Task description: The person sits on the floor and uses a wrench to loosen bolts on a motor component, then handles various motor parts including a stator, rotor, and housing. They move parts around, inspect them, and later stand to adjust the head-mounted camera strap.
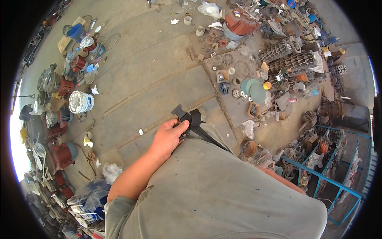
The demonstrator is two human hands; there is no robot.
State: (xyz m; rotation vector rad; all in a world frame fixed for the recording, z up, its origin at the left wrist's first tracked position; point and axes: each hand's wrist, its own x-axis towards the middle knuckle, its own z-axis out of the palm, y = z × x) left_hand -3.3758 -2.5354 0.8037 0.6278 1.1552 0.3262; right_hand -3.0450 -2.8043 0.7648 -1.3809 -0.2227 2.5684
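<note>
In front of my grey shirt (pixel 223 179), my left hand (pixel 169 135) is closed around a black plastic strap buckle (pixel 181 113). The thumb presses on the buckle's near part, and its pronged end sticks out beyond the fingers. From the buckle a black strap (pixel 211 139) runs to the right and down along the shirt. Of my right side only a strip of bare arm (pixel 280 179) shows beside the shirt; the hand itself is hidden.
Electric motors, several of them red (pixel 63 156), line the left side near a white bucket (pixel 80 102). At the right stand blue metal racks (pixel 318 172) with parts. Green discs (pixel 258 92), a large red motor (pixel 240 23) and loose parts lie on the floor ahead.
</note>
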